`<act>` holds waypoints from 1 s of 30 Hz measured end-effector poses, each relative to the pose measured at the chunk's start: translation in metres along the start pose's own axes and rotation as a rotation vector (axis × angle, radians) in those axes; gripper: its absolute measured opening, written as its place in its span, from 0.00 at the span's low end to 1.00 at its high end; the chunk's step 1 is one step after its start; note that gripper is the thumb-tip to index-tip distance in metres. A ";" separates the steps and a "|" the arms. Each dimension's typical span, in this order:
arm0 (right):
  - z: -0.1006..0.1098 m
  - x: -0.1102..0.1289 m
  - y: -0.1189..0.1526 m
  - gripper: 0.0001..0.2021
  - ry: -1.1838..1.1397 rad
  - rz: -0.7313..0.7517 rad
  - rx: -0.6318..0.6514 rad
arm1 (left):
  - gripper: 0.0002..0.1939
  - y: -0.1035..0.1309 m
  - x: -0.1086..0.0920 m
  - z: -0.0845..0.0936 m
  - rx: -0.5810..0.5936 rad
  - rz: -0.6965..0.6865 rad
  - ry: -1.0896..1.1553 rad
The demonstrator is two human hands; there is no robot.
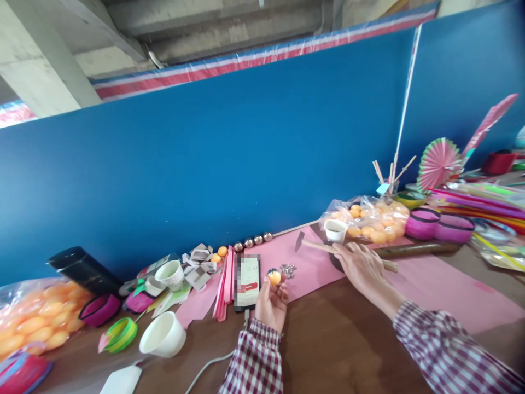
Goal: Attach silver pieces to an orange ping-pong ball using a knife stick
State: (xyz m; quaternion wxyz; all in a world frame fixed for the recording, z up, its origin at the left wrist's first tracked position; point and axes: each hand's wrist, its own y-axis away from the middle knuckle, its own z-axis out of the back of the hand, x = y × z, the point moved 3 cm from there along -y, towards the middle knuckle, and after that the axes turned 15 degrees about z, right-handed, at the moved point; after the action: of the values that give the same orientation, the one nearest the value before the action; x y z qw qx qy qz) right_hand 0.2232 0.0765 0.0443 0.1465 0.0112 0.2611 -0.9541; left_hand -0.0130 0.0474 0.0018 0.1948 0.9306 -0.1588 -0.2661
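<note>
My left hand (pixel 272 306) is closed around a small shiny ball (pixel 273 277), silver on top with orange showing below, held in front of the phone (pixel 248 282). Farther right, my right hand (pixel 361 266) lies over the wooden handle of a small hammer (pixel 318 245), whose metal head points left above the pink paper (pixel 315 273). A dark round object sits partly hidden beneath that hand. Small silvery pieces (pixel 288 270) lie in a pile on the paper, just right of the ball.
Several metallic balls (pixel 258 239) line the blue partition (pixel 205 164). White cups (pixel 163 334), bags of orange balls (pixel 39 317), purple bands (pixel 455 226) and a pink paper fan (pixel 438 164) stand around the brown table (pixel 328 350). A cable (pixel 209 365) runs near my left sleeve.
</note>
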 end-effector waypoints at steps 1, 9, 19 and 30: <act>-0.001 0.000 0.001 0.13 0.000 -0.006 0.007 | 0.12 0.000 0.000 0.000 -0.003 0.004 -0.005; -0.006 -0.005 0.000 0.14 0.049 -0.060 0.121 | 0.11 0.002 0.001 0.000 0.001 0.006 0.001; 0.023 0.015 -0.009 0.11 0.063 0.072 -0.031 | 0.10 0.002 -0.001 -0.002 0.021 -0.004 0.020; -0.003 0.086 -0.030 0.07 -0.390 0.227 -0.039 | 0.10 0.002 -0.001 -0.001 0.061 -0.010 0.023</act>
State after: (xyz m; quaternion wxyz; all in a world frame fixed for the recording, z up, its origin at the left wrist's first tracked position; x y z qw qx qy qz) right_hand 0.1322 0.0794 0.0485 0.3009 -0.1469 0.2433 -0.9103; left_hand -0.0135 0.0470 0.0043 0.1665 0.9399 -0.1599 -0.2514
